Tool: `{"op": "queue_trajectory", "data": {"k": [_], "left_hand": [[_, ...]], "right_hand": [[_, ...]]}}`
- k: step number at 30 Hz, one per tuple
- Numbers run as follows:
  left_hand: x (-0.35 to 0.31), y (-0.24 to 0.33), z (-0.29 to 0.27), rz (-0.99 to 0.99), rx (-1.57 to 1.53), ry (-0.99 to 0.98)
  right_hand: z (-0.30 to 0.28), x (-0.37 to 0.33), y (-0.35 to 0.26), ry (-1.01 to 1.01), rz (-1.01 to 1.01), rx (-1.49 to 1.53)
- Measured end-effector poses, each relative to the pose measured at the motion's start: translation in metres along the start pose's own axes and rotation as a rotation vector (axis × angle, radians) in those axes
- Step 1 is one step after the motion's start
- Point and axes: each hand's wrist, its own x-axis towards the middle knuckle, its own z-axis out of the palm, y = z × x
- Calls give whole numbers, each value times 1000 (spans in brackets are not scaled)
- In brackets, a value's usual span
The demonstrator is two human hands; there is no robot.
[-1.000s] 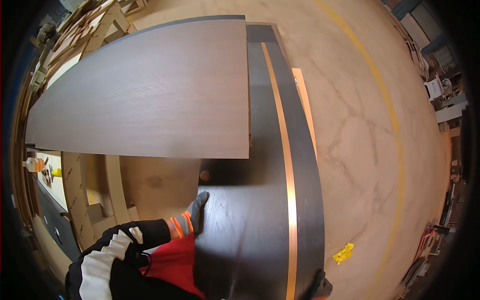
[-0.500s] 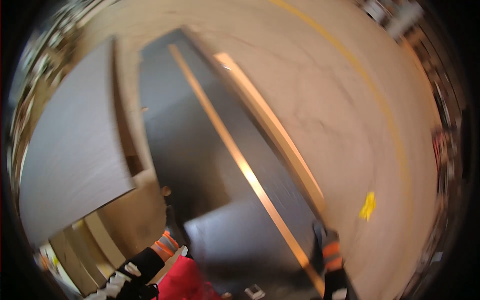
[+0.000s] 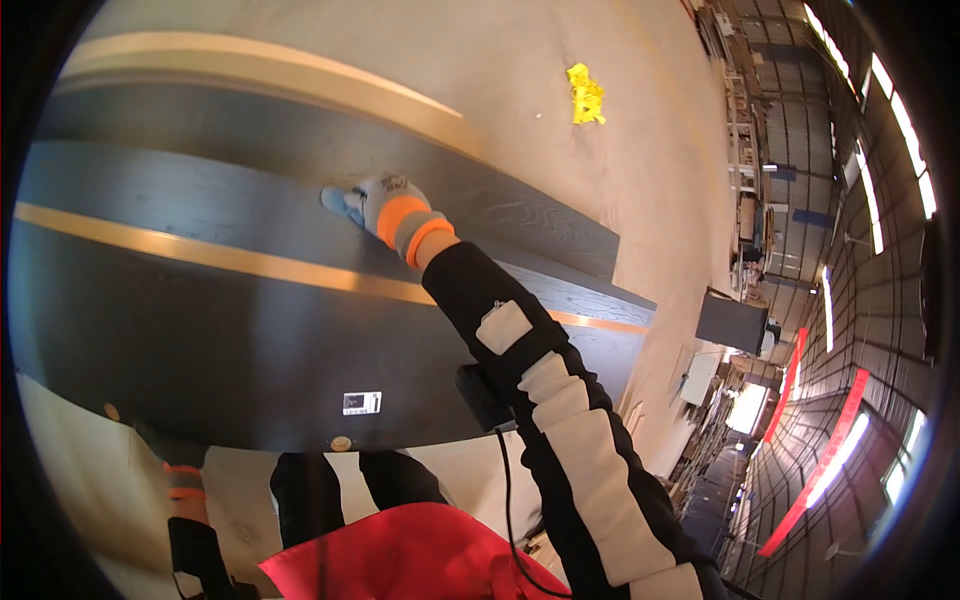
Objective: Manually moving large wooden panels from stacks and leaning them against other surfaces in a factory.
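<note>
A long dark grey panel [image 3: 250, 350] lies across the view, with a thin gold strip [image 3: 230, 256] running along its length. A small white label [image 3: 362, 403] and a round gold disc [image 3: 341, 443] show near its close edge. My right hand [image 3: 392, 205], in a grey glove with orange bands, is closed over the far edge, thumb on the upper face. At the near edge on the left, my left hand [image 3: 172, 448] grips the panel from below, its fingers mostly hidden. Another dark board [image 3: 520, 215] lies just beyond the far edge.
A light wood-coloured strip or board [image 3: 250, 70] lies behind the dark boards. A crumpled yellow item [image 3: 585, 94] rests on the concrete floor [image 3: 640, 150]. Stacked materials and a dark box-like thing [image 3: 732, 322] stand to the right. A black cable [image 3: 508, 490] hangs by my right arm.
The view has swung round, so the panel now runs crosswise rather than lengthwise. The grey sheet at the left has gone out of view. My hands remain at opposite long edges of the panel.
</note>
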Motion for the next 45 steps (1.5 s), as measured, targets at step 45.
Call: {"op": "queue_trajectory", "data": {"k": [45], "left_hand": [[4, 64, -5, -361, 122, -216]], "right_hand": [[286, -233, 140, -126, 926, 2098]]}}
